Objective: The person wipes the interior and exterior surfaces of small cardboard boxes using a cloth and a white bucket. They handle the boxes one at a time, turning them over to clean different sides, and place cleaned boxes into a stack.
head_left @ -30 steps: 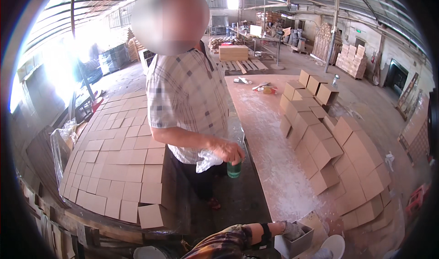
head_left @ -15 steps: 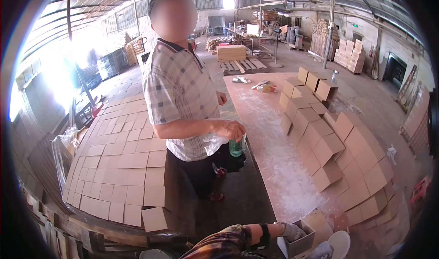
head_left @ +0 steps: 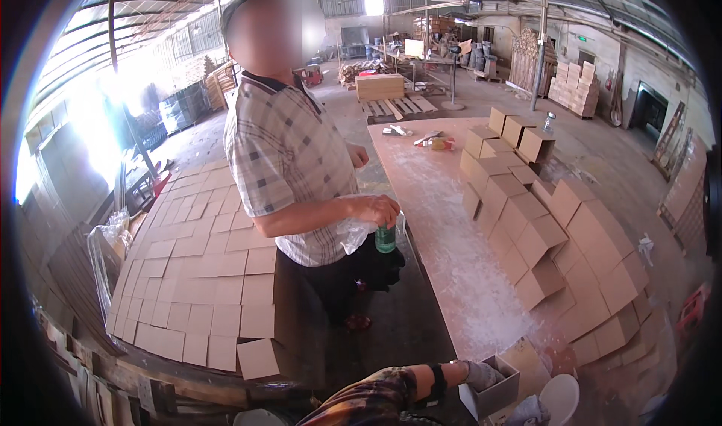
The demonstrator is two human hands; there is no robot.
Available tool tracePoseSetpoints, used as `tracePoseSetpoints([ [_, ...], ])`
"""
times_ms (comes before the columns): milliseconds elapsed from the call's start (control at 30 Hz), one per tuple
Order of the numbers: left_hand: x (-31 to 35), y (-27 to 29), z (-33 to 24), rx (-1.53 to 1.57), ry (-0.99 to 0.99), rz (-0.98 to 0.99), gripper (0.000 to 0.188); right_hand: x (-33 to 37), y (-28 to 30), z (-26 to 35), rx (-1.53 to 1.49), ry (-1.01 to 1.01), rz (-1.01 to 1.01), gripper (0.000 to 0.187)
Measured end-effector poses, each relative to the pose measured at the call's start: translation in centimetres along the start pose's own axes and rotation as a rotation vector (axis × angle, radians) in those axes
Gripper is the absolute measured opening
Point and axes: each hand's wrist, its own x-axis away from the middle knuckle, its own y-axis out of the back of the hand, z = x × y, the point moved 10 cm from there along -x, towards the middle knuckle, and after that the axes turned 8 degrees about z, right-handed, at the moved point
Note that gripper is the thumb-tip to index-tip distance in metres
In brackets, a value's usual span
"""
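Grey-walled open box (head_left: 502, 397), one item: placed at the near end of a reddish table (head_left: 429, 193), at the lower edge of the view, its opening turned upward. Its long axis cannot be fixed with certainty, the far side being partly covered and the picture bent.

Left hand (head_left: 481, 375), grey-gloved: brought in from the left below a dark wrist band (head_left: 436, 381) and laid over the box's left rim, fingers directed rightward into the opening. Contact is shown; whether the wall is pinched cannot be told.

Right hand (head_left: 530, 409), gloved: only partly shown, between the box and a round white bowl (head_left: 574, 397). The box is found to its left, just beside. Finger spread and any held object cannot be made out. Of the two, the left is the nearer.

Adjacent: tan cardboard boxes (head_left: 526, 219), piled along the table's right side.
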Motion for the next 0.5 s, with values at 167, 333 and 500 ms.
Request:
tracePoseSetpoints([
  [167, -1.7, 1.4, -2.2, 0.173, -0.098, -0.009, 0.039, 1.9, 2.6, 2.9, 0.037, 0.093, -0.063, 0.031],
  [333, -0.8, 1.8, 4.5, -0.095, -0.125, -0.114, 0.043, 3.1, 6.6, 3.7, 0.240, 0.141, -0.222, 0.033],
  [500, -2.1, 1.3, 1.0, -0.348, -0.246, -0.113, 0.047, 4.3, 11.8, 6.2, 0.841, 0.232, -0.375, 0.035],
])
